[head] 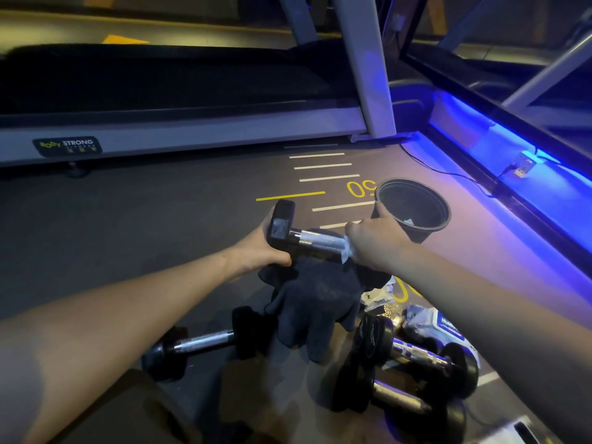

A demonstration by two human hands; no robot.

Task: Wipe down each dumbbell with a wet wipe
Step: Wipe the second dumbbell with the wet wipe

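My left hand grips the black hex head of a dumbbell held level above the floor. A white wet wipe is wrapped around the right end of its chrome handle, and my right hand is closed on it. The dumbbell's right head is hidden behind that hand. Under the dumbbell lies a dark cloth. Three more dumbbells rest on the floor: one at lower centre, two at lower right. A wet wipe packet lies beside them.
A black round bin stands just beyond my right hand. A treadmill runs across the back, with its upright post. A blue-lit glass wall base with a cable borders the right. Floor markings show lines and numbers.
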